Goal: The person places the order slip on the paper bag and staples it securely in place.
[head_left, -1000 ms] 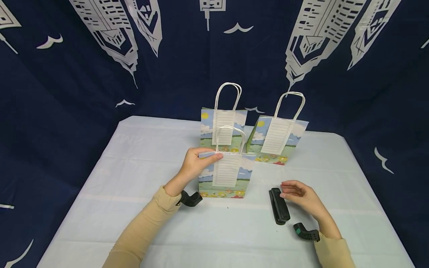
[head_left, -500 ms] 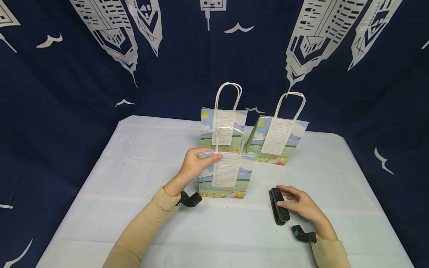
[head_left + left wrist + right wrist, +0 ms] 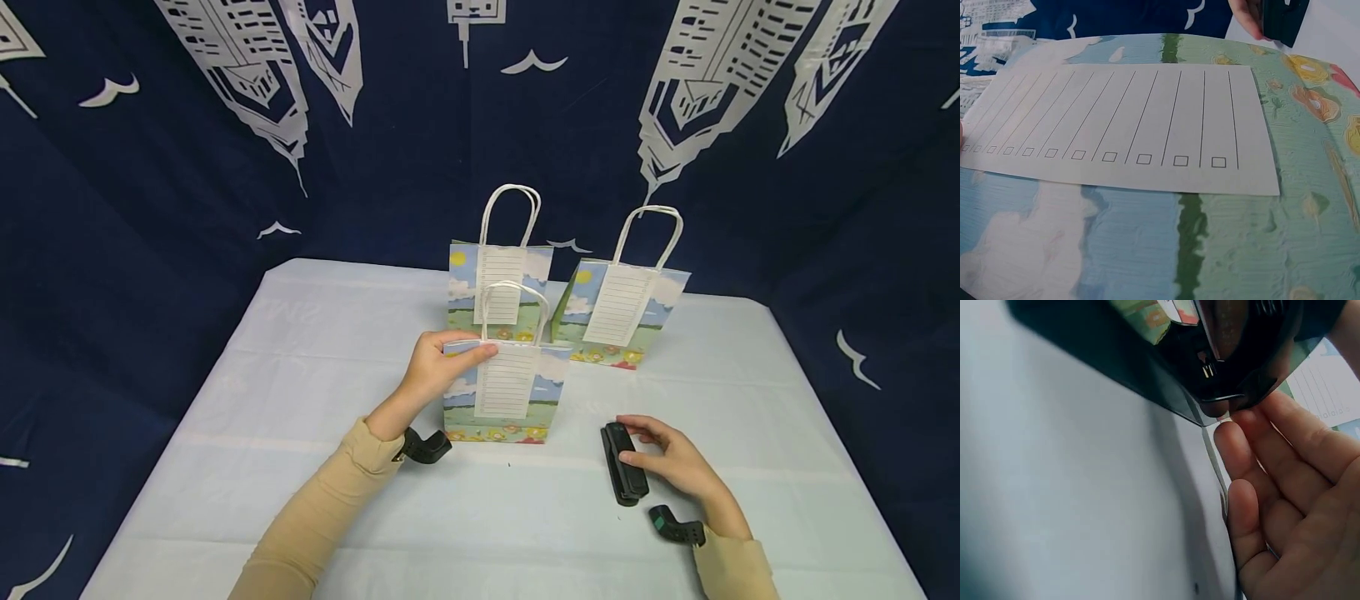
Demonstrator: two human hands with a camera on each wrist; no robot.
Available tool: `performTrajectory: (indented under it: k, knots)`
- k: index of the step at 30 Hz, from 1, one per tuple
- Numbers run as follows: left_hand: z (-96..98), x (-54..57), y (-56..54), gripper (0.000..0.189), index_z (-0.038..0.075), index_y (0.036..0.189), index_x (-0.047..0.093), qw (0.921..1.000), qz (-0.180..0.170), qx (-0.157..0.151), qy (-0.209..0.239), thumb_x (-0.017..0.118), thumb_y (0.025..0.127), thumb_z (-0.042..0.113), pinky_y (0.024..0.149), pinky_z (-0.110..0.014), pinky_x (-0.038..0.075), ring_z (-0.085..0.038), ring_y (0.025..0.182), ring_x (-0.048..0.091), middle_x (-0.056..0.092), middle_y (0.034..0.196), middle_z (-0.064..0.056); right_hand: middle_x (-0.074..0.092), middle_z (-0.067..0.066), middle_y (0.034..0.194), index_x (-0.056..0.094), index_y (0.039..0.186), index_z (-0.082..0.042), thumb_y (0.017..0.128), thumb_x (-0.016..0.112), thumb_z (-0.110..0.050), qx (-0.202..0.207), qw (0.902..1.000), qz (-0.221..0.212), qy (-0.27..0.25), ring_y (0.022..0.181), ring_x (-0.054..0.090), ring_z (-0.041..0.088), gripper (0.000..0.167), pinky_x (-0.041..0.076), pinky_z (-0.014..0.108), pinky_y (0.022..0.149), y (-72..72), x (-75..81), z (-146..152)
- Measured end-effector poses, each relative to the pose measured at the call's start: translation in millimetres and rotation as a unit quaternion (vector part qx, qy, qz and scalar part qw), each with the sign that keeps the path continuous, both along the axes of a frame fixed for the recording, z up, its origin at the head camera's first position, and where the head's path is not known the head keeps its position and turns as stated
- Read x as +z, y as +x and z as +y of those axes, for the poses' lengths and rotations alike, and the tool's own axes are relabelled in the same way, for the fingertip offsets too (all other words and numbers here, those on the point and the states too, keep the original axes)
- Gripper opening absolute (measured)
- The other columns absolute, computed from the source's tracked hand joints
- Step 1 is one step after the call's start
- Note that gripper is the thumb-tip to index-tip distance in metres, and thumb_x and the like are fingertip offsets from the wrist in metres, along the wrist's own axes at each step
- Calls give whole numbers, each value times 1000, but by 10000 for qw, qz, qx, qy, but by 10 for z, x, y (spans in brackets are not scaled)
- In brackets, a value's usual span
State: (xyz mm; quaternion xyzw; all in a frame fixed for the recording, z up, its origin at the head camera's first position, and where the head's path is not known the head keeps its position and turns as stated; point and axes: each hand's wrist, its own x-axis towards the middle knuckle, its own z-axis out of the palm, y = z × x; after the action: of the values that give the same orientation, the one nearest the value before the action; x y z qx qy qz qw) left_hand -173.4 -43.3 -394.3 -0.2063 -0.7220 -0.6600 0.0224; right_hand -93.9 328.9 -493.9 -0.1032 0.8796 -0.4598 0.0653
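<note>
My left hand (image 3: 438, 367) pinches the upper left edge of the front paper gift bag (image 3: 542, 408), thumb in front and the other fingers behind. A lined white paper (image 3: 504, 385) lies against that bag's face below the white handle. Up close in the left wrist view the paper (image 3: 1147, 125) shows a row of small checkboxes. To the right, my right hand (image 3: 675, 458) holds a black stapler (image 3: 622, 471) at the table, thumb on one side and fingers on the other. The stapler (image 3: 1097, 344) fills the top of the right wrist view, above curled fingers.
Two matching paper bags stand behind: one directly at the back (image 3: 461, 292), the other (image 3: 573, 321) to its right, each with a lined paper on its front. A white cloth covers the table (image 3: 315, 375). Dark blue patterned fabric (image 3: 420, 150) hangs behind.
My right hand has moved left onto the stapler and taken hold of it; a second ago it was just beside its upper end. The left hand and the bags stay still.
</note>
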Motion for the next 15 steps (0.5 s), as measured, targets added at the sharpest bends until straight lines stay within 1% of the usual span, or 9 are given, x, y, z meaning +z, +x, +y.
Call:
performTrajectory:
  k: [3, 6, 8, 11, 13, 15]
  knots:
    - [1, 2, 3, 21, -3, 94, 73, 10000, -72, -23, 28, 76, 80, 13, 77, -35, 53, -19, 88, 64, 70, 94, -12, 56, 14, 126, 54, 128, -4, 83, 74, -20, -72, 9999, -34, -80, 108, 50, 7, 52, 41, 20, 90, 16, -12, -6]
    - [4, 4, 5, 21, -2, 95, 73, 9999, -147, -14, 24, 76, 80, 13, 78, -35, 53, -19, 88, 64, 70, 95, -12, 55, 15, 126, 54, 127, -3, 81, 75, -18, -111, 9997, 46, -220, 107, 50, 3, 52, 40, 17, 90, 29, -30, -6]
    - [6, 4, 6, 21, -2, 95, 73, 9998, -175, 5, 14, 76, 80, 13, 78, -35, 53, -19, 89, 64, 70, 95, -13, 54, 17, 124, 54, 124, -1, 80, 76, -14, -86, 9988, 178, -442, 107, 49, -1, 52, 38, 13, 92, 34, -44, -4]
    - [9, 3, 5, 21, -3, 95, 73, 9998, -212, 13, 9, 75, 81, 11, 78, -35, 53, -18, 89, 63, 70, 96, -15, 54, 17, 122, 53, 121, 4, 77, 76, -4, 88, 9950, 410, -903, 109, 48, -3, 51, 35, 10, 95, 42, -64, -5]
    - [9, 9, 9, 20, -4, 96, 72, 9997, -239, 10, -3, 75, 81, 9, 79, -34, 53, -18, 89, 63, 70, 97, -15, 53, 12, 121, 51, 121, 7, 76, 75, 3, 252, 9907, 479, -1246, 110, 50, -1, 51, 37, 12, 95, 52, -71, -7]
    - [12, 29, 18, 19, -6, 96, 72, 9997, -258, 6, -25, 74, 81, 7, 79, -34, 53, -18, 90, 63, 69, 97, -16, 52, 7, 121, 48, 122, 9, 75, 73, 8, 430, 9859, 424, -1564, 106, 55, 3, 53, 46, 18, 90, 64, -70, -11]
